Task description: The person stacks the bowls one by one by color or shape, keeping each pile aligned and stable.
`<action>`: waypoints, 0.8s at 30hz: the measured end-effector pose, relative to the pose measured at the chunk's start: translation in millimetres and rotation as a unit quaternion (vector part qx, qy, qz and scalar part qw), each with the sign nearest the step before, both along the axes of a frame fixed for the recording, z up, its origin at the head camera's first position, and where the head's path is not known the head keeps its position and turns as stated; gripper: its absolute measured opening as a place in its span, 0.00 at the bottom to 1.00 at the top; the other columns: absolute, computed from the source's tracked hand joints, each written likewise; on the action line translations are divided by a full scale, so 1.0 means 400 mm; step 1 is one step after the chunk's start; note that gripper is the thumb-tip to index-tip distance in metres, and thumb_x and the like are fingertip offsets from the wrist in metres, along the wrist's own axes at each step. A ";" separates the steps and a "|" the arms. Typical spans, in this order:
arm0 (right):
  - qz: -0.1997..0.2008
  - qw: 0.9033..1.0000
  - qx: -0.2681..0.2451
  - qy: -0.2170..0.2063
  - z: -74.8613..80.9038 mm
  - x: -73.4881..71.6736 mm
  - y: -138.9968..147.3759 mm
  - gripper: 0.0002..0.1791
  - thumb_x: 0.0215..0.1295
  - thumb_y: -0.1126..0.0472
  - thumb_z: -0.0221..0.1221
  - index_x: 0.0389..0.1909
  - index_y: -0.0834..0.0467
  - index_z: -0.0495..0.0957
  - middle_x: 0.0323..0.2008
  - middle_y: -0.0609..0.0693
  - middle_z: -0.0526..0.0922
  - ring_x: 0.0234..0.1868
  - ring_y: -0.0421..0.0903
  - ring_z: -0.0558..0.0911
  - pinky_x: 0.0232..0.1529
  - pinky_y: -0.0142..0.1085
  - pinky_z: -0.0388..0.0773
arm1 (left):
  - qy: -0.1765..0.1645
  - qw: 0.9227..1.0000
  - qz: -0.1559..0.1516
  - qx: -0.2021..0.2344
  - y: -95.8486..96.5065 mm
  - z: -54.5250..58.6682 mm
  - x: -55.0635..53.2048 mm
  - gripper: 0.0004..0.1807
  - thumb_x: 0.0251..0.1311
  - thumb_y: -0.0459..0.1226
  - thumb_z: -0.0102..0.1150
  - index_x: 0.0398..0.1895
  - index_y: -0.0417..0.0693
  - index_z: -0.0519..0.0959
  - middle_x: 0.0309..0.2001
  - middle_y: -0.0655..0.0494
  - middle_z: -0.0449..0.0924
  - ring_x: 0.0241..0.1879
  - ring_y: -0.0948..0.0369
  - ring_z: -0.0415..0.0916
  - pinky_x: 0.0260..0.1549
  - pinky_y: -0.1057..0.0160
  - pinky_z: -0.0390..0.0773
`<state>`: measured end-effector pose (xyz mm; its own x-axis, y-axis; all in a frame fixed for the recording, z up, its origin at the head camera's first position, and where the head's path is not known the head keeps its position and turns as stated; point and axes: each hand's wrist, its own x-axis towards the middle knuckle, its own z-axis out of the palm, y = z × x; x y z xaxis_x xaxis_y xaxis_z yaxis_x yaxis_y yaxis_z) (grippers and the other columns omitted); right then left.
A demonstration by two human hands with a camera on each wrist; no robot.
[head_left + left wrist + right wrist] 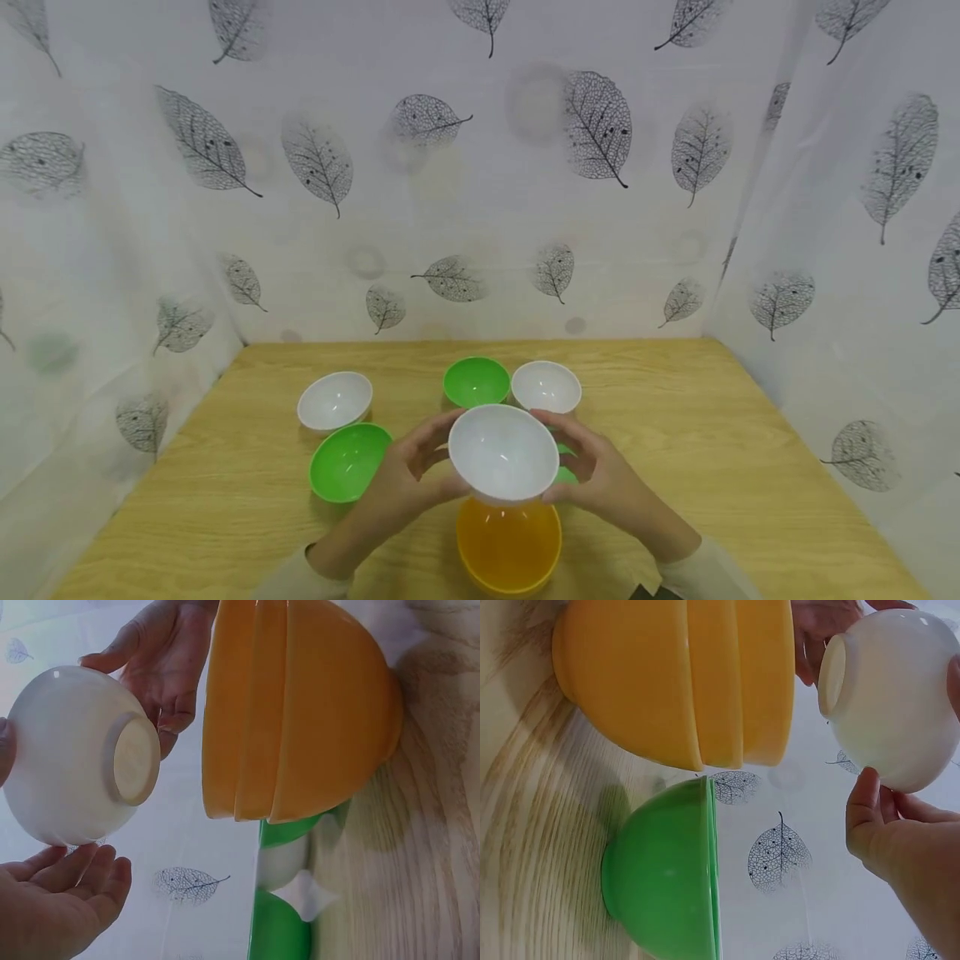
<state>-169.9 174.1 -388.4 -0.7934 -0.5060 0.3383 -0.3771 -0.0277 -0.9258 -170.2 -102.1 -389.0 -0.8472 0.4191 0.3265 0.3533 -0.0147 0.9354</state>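
Observation:
A white bowl [504,454] is held in the air between both hands, tilted so its inside shows in the head view. My left hand [418,467] grips its left side, fingers and thumb at the wall. On the opposite side my right hand [600,479] holds it the same way. Right below is an orange bowl [510,546]; from the side, the wrist views show it as a nested stack of orange bowls [300,712]. The white bowl's round foot [136,761] is above the stack, apart from it.
Left on the wooden table [712,467] stand a white bowl [335,402] and a green bowl [348,464]. Behind are another green bowl [476,382] and white bowl [546,386]. A further green bowl [664,870] is partly hidden behind my right hand. Leaf-patterned curtains [480,208] enclose the table.

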 end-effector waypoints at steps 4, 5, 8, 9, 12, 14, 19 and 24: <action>0.015 1.000 -0.003 -0.007 -0.003 0.018 0.005 0.43 0.51 0.69 0.70 0.68 0.63 0.61 0.64 0.61 0.68 0.59 0.46 0.74 0.58 0.37 0.76 | -0.002 1.000 -0.010 -0.014 -0.001 -0.001 0.007 0.41 0.47 0.36 0.74 0.66 0.47 0.66 0.63 0.50 0.71 0.59 0.58 0.71 0.58 0.60 0.74; 0.021 1.000 -0.006 -0.007 -0.005 0.021 0.006 0.43 0.50 0.71 0.69 0.68 0.63 0.61 0.64 0.61 0.67 0.59 0.47 0.74 0.58 0.38 0.75 | 0.001 1.000 -0.014 -0.016 -0.001 -0.002 0.008 0.42 0.46 0.36 0.75 0.67 0.46 0.66 0.62 0.50 0.71 0.58 0.57 0.71 0.57 0.60 0.75; 0.033 0.999 -0.003 0.001 -0.009 0.031 0.009 0.44 0.50 0.73 0.68 0.69 0.63 0.60 0.65 0.62 0.66 0.60 0.47 0.73 0.58 0.38 0.76 | 0.016 0.999 -0.029 -0.022 -0.001 -0.003 0.010 0.47 0.43 0.36 0.76 0.69 0.46 0.64 0.62 0.48 0.71 0.58 0.57 0.70 0.57 0.59 0.75; 0.035 0.999 0.002 0.008 -0.011 0.034 0.011 0.45 0.50 0.73 0.69 0.69 0.64 0.59 0.65 0.62 0.65 0.59 0.47 0.73 0.57 0.39 0.76 | 0.019 0.999 -0.033 -0.025 -0.001 -0.005 0.011 0.48 0.42 0.36 0.76 0.70 0.47 0.63 0.62 0.48 0.71 0.58 0.57 0.70 0.57 0.59 0.75; 0.027 0.999 0.031 0.034 -0.017 0.045 0.016 0.47 0.50 0.71 0.70 0.70 0.66 0.57 0.65 0.62 0.65 0.58 0.45 0.73 0.56 0.38 0.77 | 0.028 0.998 -0.049 -0.033 -0.002 -0.010 0.013 0.49 0.42 0.36 0.77 0.71 0.46 0.62 0.62 0.48 0.70 0.58 0.57 0.69 0.57 0.60 0.75; 0.022 0.998 0.044 0.036 -0.020 0.052 0.018 0.48 0.49 0.69 0.71 0.70 0.67 0.56 0.64 0.62 0.65 0.58 0.45 0.73 0.55 0.37 0.77 | 0.033 0.997 -0.059 -0.037 -0.003 -0.014 0.014 0.49 0.42 0.36 0.76 0.71 0.45 0.61 0.61 0.47 0.70 0.59 0.57 0.69 0.58 0.60 0.74; 0.009 0.997 0.051 0.056 -0.029 0.062 0.022 0.49 0.48 0.65 0.72 0.70 0.65 0.56 0.63 0.61 0.67 0.59 0.46 0.73 0.56 0.38 0.77 | 0.037 0.995 -0.079 -0.046 -0.005 -0.017 0.017 0.47 0.43 0.36 0.76 0.69 0.48 0.64 0.62 0.51 0.69 0.61 0.58 0.67 0.58 0.59 0.74; -0.002 0.994 0.059 0.088 -0.038 0.066 0.024 0.50 0.45 0.64 0.74 0.70 0.64 0.58 0.61 0.58 0.70 0.58 0.45 0.73 0.53 0.37 0.78 | 0.042 0.994 -0.087 -0.054 -0.009 -0.025 0.022 0.48 0.39 0.34 0.78 0.68 0.47 0.65 0.65 0.53 0.66 0.63 0.59 0.66 0.59 0.57 0.73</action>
<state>-143.6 183.8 -403.4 -0.7287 -0.5479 0.4108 -0.5342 0.0795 -0.8416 -161.3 -105.7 -399.2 -0.7304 0.5934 0.3381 0.4316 0.0173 0.9019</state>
